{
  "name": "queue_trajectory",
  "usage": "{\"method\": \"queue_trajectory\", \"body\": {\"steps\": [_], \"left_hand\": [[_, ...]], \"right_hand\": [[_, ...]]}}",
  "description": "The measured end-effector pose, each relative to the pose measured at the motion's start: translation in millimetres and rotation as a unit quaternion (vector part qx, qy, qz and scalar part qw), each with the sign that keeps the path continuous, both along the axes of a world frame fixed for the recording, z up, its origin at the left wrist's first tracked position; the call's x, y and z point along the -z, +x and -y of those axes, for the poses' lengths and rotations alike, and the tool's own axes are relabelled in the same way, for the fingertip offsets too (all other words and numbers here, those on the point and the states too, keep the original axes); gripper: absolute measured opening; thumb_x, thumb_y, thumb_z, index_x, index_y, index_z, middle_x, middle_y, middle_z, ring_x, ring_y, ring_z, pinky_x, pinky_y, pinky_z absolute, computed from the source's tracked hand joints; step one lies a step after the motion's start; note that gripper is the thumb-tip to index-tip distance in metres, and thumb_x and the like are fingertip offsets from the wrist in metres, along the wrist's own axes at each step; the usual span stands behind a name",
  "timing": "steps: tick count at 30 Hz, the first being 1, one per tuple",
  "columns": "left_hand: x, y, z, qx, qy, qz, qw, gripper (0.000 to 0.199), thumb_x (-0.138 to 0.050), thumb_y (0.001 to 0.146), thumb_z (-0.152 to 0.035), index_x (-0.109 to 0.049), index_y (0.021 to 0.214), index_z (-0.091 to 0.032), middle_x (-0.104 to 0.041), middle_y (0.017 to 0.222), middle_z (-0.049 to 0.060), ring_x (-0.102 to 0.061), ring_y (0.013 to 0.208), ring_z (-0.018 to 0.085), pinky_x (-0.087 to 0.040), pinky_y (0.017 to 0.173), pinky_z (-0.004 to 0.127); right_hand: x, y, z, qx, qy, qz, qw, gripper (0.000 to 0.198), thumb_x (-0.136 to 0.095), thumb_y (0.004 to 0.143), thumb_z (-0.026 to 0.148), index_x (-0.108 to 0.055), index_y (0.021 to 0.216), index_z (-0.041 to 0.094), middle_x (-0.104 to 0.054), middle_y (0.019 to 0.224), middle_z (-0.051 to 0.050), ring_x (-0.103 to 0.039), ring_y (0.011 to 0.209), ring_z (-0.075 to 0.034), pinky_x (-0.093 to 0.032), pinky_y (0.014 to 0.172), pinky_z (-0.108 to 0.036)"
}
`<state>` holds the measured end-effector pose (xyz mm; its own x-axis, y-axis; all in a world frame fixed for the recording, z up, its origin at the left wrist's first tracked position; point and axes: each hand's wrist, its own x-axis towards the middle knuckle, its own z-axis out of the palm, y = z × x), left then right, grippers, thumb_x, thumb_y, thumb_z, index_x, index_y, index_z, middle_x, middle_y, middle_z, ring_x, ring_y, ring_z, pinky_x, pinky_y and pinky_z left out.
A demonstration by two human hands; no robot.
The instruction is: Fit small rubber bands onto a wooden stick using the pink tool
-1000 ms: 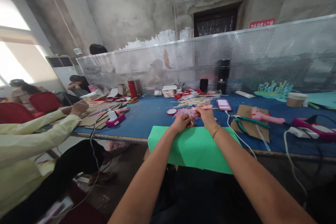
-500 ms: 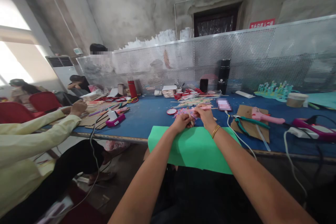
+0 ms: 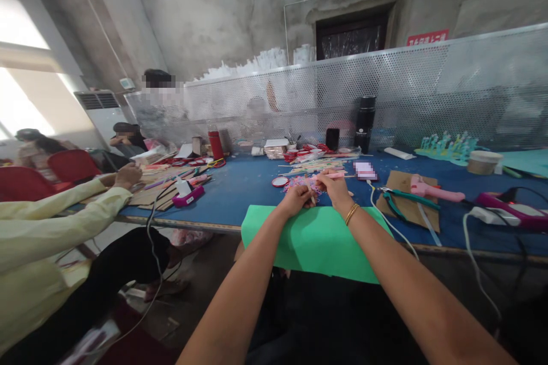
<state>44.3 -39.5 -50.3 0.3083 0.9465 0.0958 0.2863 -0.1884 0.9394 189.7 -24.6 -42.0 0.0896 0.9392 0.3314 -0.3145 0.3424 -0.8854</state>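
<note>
My right hand (image 3: 337,191) is closed around a slim pink pen-like tool (image 3: 334,175), holding it at a slant over the table. Close beside it, the fingers of my left hand (image 3: 296,199) pinch a small pale strip (image 3: 309,185), its kind too small to tell. Both hands are almost touching above a heap of tiny pink and purple pieces (image 3: 293,183). A green sheet (image 3: 317,242) hangs over the table edge beneath my wrists. Left of the heap lies a round red-rimmed lid (image 3: 280,182).
On the right of the blue table (image 3: 240,188) are green-handled pliers (image 3: 396,205), a pink glue gun (image 3: 436,189) and cardboard (image 3: 385,222). A black bottle (image 3: 365,125) stands by the perforated screen (image 3: 291,97). A co-worker's yellow sleeve (image 3: 85,225) reaches in at left.
</note>
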Motion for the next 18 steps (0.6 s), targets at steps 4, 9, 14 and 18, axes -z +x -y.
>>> {"method": "queue_trajectory", "body": {"steps": [4,9,14,18], "left_hand": [[0.4,-0.3,-0.6,0.004,0.002,0.001,1.0,0.032,-0.067,0.081,-0.044,-0.059,0.068,-0.015,-0.063,0.058,0.0,-0.054,0.049,0.009,-0.046,0.054,0.023],[1.2,-0.6,-1.2,-0.002,-0.001,-0.004,1.0,0.031,-0.066,0.082,-0.043,-0.059,0.068,-0.015,-0.063,0.058,0.0,-0.055,0.05,0.009,-0.046,0.053,0.022],[0.2,-0.2,0.4,-0.003,0.0,-0.002,1.0,0.03,-0.065,0.083,-0.041,-0.058,0.069,-0.016,-0.063,0.06,0.0,-0.054,0.051,0.01,-0.047,0.056,0.024],[-0.5,-0.2,1.1,0.0,0.0,-0.007,1.0,0.03,-0.065,0.083,-0.042,-0.06,0.069,-0.015,-0.063,0.061,0.001,-0.055,0.053,0.011,-0.047,0.058,0.026]], "right_hand": [[1.4,-1.0,-0.8,-0.019,-0.004,0.011,1.0,0.025,-0.076,0.06,0.037,-0.058,0.06,0.019,-0.062,0.054,0.002,-0.054,0.049,-0.01,-0.044,0.048,-0.022],[0.5,1.2,-0.6,0.027,0.0,0.004,1.0,0.025,-0.075,0.061,0.037,-0.058,0.06,0.019,-0.061,0.053,0.002,-0.053,0.049,-0.01,-0.042,0.048,-0.022],[0.0,-1.8,1.4,-0.017,0.002,0.006,1.0,0.024,-0.075,0.06,0.036,-0.058,0.06,0.019,-0.061,0.054,0.002,-0.054,0.05,-0.011,-0.044,0.049,-0.022],[0.2,-0.7,0.6,0.005,-0.003,0.013,1.0,0.026,-0.075,0.061,0.038,-0.058,0.061,0.019,-0.061,0.054,0.002,-0.054,0.049,-0.01,-0.043,0.049,-0.022]]}}
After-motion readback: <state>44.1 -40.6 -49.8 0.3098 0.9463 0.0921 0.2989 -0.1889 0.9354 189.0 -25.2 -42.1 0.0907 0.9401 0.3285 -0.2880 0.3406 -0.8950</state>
